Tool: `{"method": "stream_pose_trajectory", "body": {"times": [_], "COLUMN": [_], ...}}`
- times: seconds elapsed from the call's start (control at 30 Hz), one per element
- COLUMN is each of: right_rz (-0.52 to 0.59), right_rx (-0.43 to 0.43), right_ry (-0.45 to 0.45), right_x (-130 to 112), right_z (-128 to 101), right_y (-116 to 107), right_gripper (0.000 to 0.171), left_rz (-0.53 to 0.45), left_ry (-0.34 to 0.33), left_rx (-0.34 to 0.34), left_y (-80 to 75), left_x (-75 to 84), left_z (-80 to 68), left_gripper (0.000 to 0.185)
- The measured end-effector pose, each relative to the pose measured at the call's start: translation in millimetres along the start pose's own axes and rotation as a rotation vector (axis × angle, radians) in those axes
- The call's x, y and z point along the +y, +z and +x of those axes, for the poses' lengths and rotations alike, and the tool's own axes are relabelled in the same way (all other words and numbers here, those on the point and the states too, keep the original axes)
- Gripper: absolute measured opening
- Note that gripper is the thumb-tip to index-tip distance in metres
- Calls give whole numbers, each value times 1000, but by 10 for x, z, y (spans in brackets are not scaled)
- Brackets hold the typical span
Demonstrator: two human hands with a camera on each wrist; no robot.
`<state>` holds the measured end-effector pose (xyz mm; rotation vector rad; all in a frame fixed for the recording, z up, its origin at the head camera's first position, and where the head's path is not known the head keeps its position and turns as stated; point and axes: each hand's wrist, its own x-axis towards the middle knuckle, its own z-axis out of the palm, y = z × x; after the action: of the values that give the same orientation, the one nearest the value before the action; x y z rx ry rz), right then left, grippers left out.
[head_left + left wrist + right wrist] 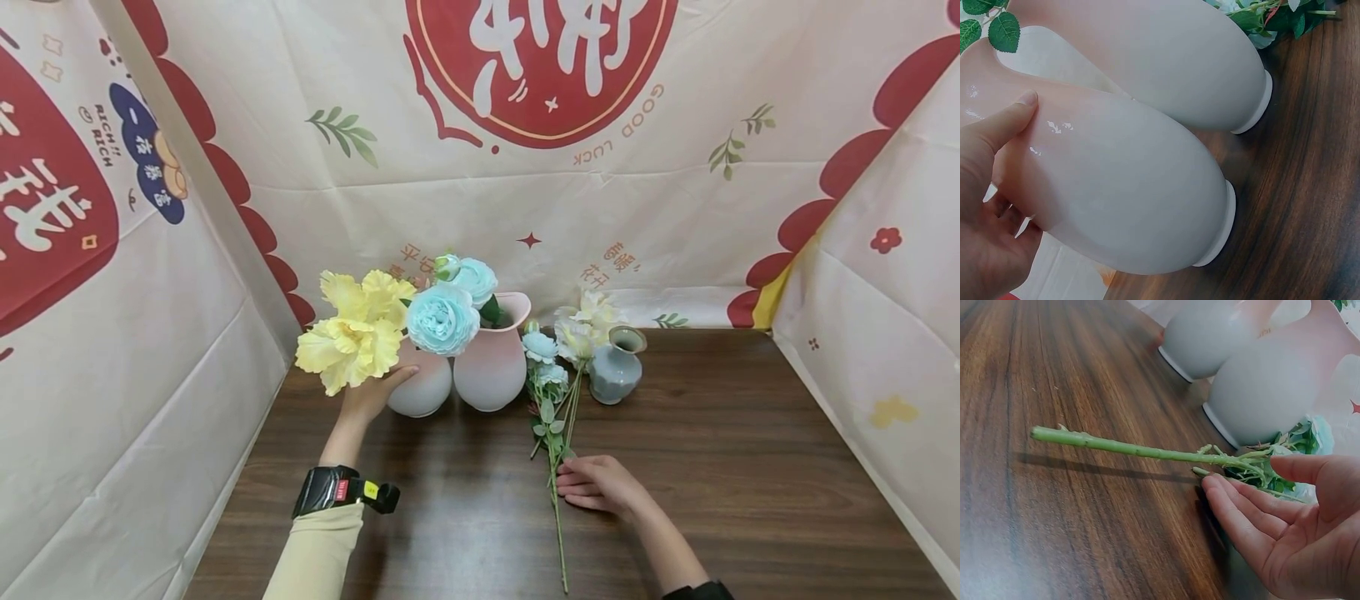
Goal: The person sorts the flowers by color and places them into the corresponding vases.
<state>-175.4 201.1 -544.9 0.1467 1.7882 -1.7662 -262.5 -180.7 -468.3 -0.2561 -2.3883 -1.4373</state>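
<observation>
My left hand (372,397) grips the neck of the left pink-and-white vase (1129,181), its thumb on the near side and fingers round the other. Yellow flowers (352,333) and pale blue roses (442,321) rise above that vase; the blooms hide its mouth. My right hand (600,483) is low over the table, thumb and fingers apart, beside the green stem (1116,445) of a lying blue flower spray (551,379). The stem's bare end points toward the table's near side. In the right wrist view, the thumb partly overlaps the spray.
A second pink-and-white vase (491,371) stands just right of the first. Cream-white flowers (585,329) lie beside the blue spray, near a small blue-grey vase (615,373). A printed cloth (480,208) hangs behind the dark wooden table (750,467).
</observation>
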Motion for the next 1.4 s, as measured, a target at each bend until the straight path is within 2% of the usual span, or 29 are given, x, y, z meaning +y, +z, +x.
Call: {"method": "stream_pose_trajectory", "body": {"times": [0.4,0.5,0.53,0.6,0.73,0.77,0.8,1.0,1.4], "right_rz": [30,39,40,41,39,40,41,54,85], "right_rx": [-37,-37,-35,-32,-25,-20,-18,-13,-4], "right_ry": [-4,-18,-23,-32,-45,-45,-45,-57,-99], "right_x": [46,44,45,49,57,59,61,64,36], "right_z": [25,27,29,33,39,40,43,54,34], "right_y": [78,95,100,109,123,127,128,125,108], "right_gripper": [47,45,44,43,40,38,37,28,27], "left_rz": [-11,-7,-21,-21,-18,-3,-1,-3,-1], "left_ry": [-35,-27,-1,7,-1,-26,-28,-24,-38], "left_rx": [-2,0,1,5,8,6,3,-6,-9], "left_y": [0,4,-32,-29,-27,11,11,10,2], "left_x": [11,5,112,114,114,9,4,-5,0], "left_z": [-10,-10,-40,-43,-45,-15,-10,1,-6], "left_gripper": [88,85,83,81,80,81,82,87,85]}}
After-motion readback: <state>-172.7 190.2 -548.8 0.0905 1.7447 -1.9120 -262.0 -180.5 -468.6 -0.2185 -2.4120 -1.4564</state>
